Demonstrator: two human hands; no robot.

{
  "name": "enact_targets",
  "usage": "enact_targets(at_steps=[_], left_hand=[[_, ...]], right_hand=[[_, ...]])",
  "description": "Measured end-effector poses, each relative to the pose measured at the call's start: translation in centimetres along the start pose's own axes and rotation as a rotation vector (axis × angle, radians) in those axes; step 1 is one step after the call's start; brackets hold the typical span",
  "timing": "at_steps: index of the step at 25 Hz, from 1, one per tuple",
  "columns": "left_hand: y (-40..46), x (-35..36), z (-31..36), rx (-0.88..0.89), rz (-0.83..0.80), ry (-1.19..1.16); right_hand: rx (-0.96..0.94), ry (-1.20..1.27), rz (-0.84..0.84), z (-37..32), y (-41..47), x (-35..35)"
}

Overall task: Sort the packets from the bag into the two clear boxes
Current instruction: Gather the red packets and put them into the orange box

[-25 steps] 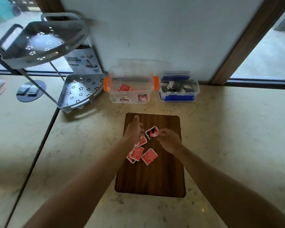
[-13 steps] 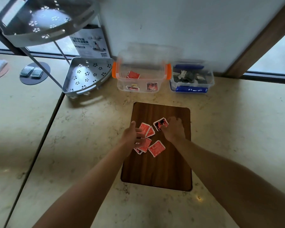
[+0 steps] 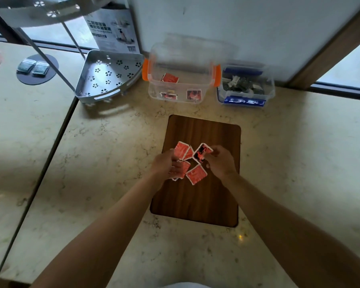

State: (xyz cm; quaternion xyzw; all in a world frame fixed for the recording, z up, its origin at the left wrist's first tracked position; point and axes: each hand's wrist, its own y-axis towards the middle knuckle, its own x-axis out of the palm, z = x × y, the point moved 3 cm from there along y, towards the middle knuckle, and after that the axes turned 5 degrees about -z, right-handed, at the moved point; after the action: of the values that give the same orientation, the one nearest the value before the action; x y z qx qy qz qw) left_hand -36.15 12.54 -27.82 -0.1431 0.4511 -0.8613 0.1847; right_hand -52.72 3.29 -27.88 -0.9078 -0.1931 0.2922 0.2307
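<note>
Since the earlier frame the left hand has drawn back onto the red packets at centre frame, its grip loosely curled over them. The right hand pinches a dark-printed packet above the wooden board; both clear boxes stand at upper centre of the bench.

Packets on board, two boxes behind, perhaps touching.

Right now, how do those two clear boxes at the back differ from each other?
The left box has orange latches and looks bigger; the right box has blue latches and looks smaller. The left box holds only a few red packets, with its floor mostly bare, while the right box is filled with dark and white packets. Both are clear plastic, open on top, and stand side by side against the wall beyond the wooden board.
</note>
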Motion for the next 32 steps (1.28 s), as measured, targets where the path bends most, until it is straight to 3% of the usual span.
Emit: enact_targets(at_steps=[6, 10, 15, 20, 25, 29, 32], left_hand=[[-2.0, 1.1, -3.8, -0.058, -0.225, -0.164], [-2.6, 0.1, -6.8, -0.125, -0.116, -0.16], [-2.9, -1.5, -8.0, -0.143, -0.109, -0.29], [-2.9, -2.3, -8.2, -0.164, -0.101, -0.32], [-2.9, -2.3, -8.3, -0.183, -0.124, -0.319], [-3.1, -1.6, -7.8, -0.168, -0.159, -0.364], [-3.1, -1.0, -7.4, -0.138, -0.179, -0.369]], right_hand=[[-0.124, -0.049, -0.38, 2.5, -5.9, 3.1], [-0.098, -0.201, -0.182, 3.6, -6.9, 3.6], [-0.041, -0.374, 0.056, 4.2, -5.2, 2.8], [-0.101, -0.578, 0.051, 3.6, -4.4, 4.0], [-0.102, -0.326, 0.014, 3.1, -5.2, 3.9], [-0.329, -0.356, -0.065, 2.6, -7.2, 5.1], [-0.478, -0.411, -0.225, 2.5, -8.4, 6.1]])
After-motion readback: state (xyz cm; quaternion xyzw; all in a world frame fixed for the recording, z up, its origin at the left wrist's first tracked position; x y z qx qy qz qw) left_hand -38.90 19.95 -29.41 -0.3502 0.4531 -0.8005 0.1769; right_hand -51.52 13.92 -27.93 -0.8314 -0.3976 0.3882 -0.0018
